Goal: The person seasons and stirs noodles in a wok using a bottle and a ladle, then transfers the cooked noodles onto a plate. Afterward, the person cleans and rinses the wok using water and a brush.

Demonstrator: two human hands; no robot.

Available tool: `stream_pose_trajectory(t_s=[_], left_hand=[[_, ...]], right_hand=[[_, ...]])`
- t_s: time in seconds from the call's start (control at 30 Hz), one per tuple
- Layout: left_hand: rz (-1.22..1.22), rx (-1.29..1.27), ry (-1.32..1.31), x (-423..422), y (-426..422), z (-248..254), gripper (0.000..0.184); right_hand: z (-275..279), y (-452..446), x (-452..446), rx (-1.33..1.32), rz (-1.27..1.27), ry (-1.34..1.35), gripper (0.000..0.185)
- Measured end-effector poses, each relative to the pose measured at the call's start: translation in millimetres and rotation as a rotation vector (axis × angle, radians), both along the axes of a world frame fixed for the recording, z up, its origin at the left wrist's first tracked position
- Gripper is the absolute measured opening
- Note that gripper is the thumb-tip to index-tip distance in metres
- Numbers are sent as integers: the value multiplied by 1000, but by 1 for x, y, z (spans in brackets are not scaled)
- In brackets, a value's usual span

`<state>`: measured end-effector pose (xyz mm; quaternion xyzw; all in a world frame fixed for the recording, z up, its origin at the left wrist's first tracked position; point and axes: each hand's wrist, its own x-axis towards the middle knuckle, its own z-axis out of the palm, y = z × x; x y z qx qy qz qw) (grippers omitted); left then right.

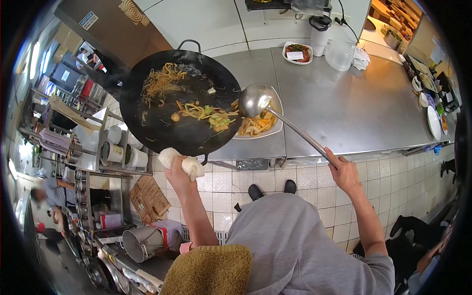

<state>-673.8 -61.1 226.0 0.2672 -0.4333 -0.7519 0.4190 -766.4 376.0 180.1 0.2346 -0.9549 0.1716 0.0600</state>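
Note:
My left hand (pixel 180 178) is closed around a folded white cloth (pixel 169 157) at the near edge of a big black wok (pixel 167 132), gripping it there; the fingers are partly hidden. Fried noodles (pixel 162 83) and vegetables (pixel 216 120) lie in the wok. Its right rim comes over a white plate (pixel 260 135) holding noodles and vegetables. In my right hand (pixel 344 173) is the long handle of a steel ladle (pixel 255 98). The ladle's bowl is above the plate, beside the wok's rim, with its rounded underside showing.
A steel counter (pixel 334 108) runs to the right. On it stand a dish of food (pixel 297 53), a white canister (pixel 319 37) and a clear plastic tub (pixel 340 56). Shelving and a metal pot (pixel 142 244) are at left. Other people (pixel 61 191) stand at both sides.

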Motion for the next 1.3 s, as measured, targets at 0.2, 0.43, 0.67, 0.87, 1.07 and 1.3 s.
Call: stream_pose_trajectory(t_s=[0.2,0.43,0.67,0.87,1.07,1.3], left_hand=[[-6,-33,-6,2,-8,-2,19],[-18,29,-3,13,-7,7,20],[9,-45,-55,28,-5,8,23],[26,-85,-83,40,4,19,24],[13,-54,-66,44,2,14,24],[-15,-50,-78,39,23,33,21]], right_hand=[[-19,-34,22,-178,101,-79,61],[-27,-46,16,-81,176,-73,59],[-34,17,-34,9,117,98,55],[-5,3,-35,-93,96,-82,58],[5,-124,-23,-817,190,-970,62],[32,-232,-16,-1012,391,-1123,65]])
